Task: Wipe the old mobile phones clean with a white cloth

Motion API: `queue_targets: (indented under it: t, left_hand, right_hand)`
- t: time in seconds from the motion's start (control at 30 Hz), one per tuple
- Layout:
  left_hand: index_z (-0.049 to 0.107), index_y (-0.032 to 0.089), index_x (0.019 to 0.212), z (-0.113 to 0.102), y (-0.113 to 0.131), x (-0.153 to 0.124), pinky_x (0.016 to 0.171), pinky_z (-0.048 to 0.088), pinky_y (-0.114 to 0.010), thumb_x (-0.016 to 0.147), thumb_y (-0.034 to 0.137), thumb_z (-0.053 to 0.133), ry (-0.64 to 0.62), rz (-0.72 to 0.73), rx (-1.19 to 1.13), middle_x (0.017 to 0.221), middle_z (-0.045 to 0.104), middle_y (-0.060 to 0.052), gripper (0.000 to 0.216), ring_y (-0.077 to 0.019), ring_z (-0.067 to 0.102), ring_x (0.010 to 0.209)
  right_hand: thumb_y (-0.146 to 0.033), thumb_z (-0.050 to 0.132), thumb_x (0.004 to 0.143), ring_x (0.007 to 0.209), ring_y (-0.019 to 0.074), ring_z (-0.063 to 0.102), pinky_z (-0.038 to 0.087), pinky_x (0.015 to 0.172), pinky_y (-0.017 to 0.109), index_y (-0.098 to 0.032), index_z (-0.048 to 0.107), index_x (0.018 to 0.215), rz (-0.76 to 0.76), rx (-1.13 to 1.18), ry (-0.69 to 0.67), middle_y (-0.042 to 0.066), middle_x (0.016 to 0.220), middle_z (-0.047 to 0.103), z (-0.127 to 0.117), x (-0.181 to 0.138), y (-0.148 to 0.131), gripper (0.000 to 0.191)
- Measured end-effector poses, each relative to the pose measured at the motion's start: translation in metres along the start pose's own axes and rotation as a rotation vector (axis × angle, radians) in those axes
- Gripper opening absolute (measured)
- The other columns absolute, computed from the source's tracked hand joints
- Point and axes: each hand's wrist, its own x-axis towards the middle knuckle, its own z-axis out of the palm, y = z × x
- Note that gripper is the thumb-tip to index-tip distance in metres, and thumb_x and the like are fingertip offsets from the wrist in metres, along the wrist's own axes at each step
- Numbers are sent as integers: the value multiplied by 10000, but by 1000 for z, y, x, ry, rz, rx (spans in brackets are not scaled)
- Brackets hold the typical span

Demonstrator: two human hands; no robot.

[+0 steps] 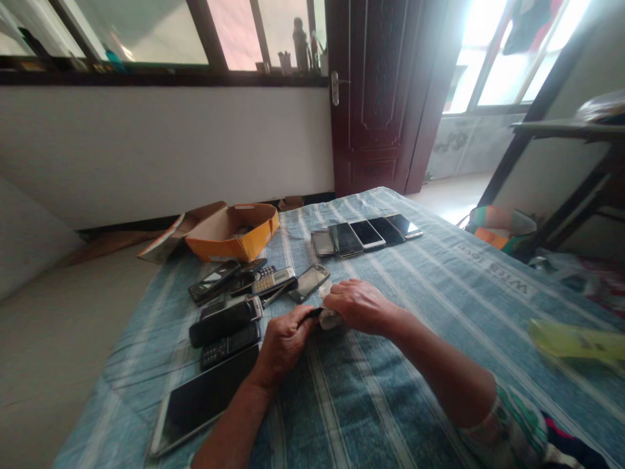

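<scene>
My left hand (286,339) is closed around a small dark object, probably a phone, of which only an edge (314,312) shows. My right hand (359,305) is curled over a whitish cloth or wipe (328,319) and presses it against that object. Both hands meet over the blue striped cloth (420,306) on the table. Just left of them lies a pile of old keypad phones (234,296). A small touchscreen phone (308,282) rests right beyond my hands.
A row of several smartphones (367,234) lies side by side at the far end. A large dark tablet (202,400) sits near the front left edge. An orange cardboard box (234,234) stands at the far left corner. A yellow-green item (576,340) lies at right.
</scene>
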Motion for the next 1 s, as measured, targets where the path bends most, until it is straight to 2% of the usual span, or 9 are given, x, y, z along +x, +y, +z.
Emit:
queue_targets:
  t: [0.23, 0.33, 0.43, 0.6, 0.7, 0.83, 1.0]
  left_hand:
    - [688, 148, 864, 3, -5, 2, 592, 466, -209, 831, 349, 524, 25, -58, 33, 721, 684, -12, 262, -151, 638, 639]
    - [689, 148, 880, 3, -6, 3, 595, 468, -211, 833, 361, 523, 34, -63, 41, 730, 691, -14, 275, -152, 639, 639]
    - [689, 152, 902, 3, -4, 4, 618, 477, -212, 832, 356, 522, 37, -54, 48, 758, 705, -17, 273, -158, 652, 664]
    - [688, 153, 893, 4, 0, 4, 635, 487, -214, 843, 325, 488, 7, 1, 25, 771, 708, -20, 269, -170, 663, 706]
    - [688, 143, 911, 2, 0, 3, 614, 485, -214, 843, 315, 485, -1, -2, 5, 753, 702, -23, 274, -168, 660, 686]
    - [690, 153, 921, 3, -1, 3, 646, 486, -214, 836, 313, 508, 1, -17, -10, 799, 709, -23, 257, -165, 661, 715]
    - [691, 152, 907, 5, -4, 3, 637, 474, -216, 831, 355, 529, 3, -80, 2, 779, 698, -17, 270, -161, 652, 699]
  right_hand:
    - [-107, 431, 858, 662, 131, 482, 269, 606, 262, -170, 594, 803, 92, -18, 44, 16, 751, 590, -3, -26, 31, 183]
    - [-116, 446, 852, 662, 136, 481, 256, 591, 268, -168, 598, 829, 121, -28, 27, 22, 762, 592, -6, -29, 35, 162]
    - [-101, 446, 857, 666, 137, 478, 262, 604, 272, -162, 585, 829, 121, -66, 13, 30, 774, 590, -6, -23, 24, 154]
    - [-170, 446, 903, 726, 164, 505, 290, 638, 284, -167, 568, 869, 34, -94, 22, 42, 829, 592, 3, 0, -8, 126]
    - [-179, 442, 910, 735, 168, 511, 293, 638, 288, -170, 568, 881, 24, -77, 13, 46, 835, 591, 6, 8, -14, 129]
    - [-182, 480, 895, 716, 148, 506, 292, 648, 277, -170, 569, 869, 17, -42, 2, 36, 811, 589, 5, 2, -2, 94]
    - [-113, 469, 855, 670, 129, 493, 274, 621, 262, -175, 584, 818, 89, 18, 3, 13, 765, 589, -2, -13, 22, 136]
